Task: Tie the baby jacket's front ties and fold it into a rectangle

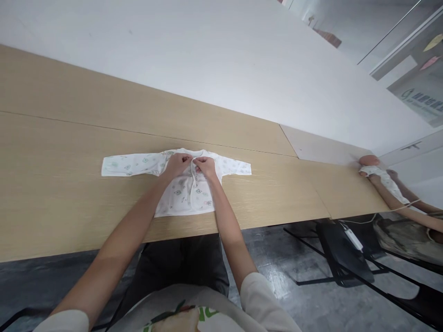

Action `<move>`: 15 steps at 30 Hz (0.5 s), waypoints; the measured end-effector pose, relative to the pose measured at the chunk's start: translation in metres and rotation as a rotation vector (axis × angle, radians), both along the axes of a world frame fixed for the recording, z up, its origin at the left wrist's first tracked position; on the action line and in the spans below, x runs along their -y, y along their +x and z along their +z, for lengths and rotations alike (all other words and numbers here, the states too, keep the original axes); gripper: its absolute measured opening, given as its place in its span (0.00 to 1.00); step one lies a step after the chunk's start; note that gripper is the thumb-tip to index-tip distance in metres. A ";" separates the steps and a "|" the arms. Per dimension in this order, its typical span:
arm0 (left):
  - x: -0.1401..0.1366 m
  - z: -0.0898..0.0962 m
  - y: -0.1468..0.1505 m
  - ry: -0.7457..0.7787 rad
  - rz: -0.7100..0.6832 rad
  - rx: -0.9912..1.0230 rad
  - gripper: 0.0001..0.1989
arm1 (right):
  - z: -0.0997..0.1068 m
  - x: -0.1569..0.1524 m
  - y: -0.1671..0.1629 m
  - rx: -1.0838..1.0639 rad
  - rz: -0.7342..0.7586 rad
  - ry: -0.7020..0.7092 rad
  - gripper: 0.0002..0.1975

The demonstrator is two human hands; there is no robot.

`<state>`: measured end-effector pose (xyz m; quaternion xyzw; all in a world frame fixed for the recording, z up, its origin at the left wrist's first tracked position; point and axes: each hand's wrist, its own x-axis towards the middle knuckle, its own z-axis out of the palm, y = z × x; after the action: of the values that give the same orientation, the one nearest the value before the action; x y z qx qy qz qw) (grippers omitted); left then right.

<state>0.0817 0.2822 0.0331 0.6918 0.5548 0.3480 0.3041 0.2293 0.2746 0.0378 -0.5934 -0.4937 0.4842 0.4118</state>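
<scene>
A small white baby shirt [183, 193] with a faint coloured print lies flat on the wooden table, both sleeves stretched out sideways. Its front opening runs down the middle. At the top of that opening, just below the neckline, my left hand [178, 163] pinches the fabric edge. My right hand [206, 167] pinches the other side of the same edge, close beside the left fingertips. Whatever small part sits between the fingers is too small to make out.
The wooden table [62, 207] runs along a white wall [194, 55]. At the far right another person's arms [387, 196] reach to a doll [380, 177] in white clothes. Black folding chairs [342, 253] stand below, one bearing a white power strip [353, 239] with a cable.
</scene>
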 end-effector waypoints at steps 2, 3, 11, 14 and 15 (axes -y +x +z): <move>0.000 0.000 0.001 0.033 0.020 -0.030 0.20 | 0.000 0.001 -0.001 -0.023 -0.003 -0.007 0.05; 0.001 -0.001 0.001 0.044 0.024 -0.045 0.20 | 0.001 0.001 -0.001 -0.036 -0.002 -0.006 0.05; 0.002 0.003 0.000 0.030 0.030 -0.095 0.20 | 0.006 0.006 -0.002 -0.054 0.063 -0.003 0.08; 0.003 0.005 0.000 0.032 0.044 -0.121 0.20 | 0.008 0.007 -0.003 -0.038 0.063 -0.018 0.08; 0.003 0.005 0.000 0.035 0.046 -0.124 0.20 | 0.009 0.007 -0.003 -0.040 0.060 -0.024 0.09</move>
<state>0.0821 0.2791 0.0383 0.7042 0.5824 0.3209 0.2489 0.2264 0.2672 0.0463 -0.5732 -0.4973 0.5140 0.3998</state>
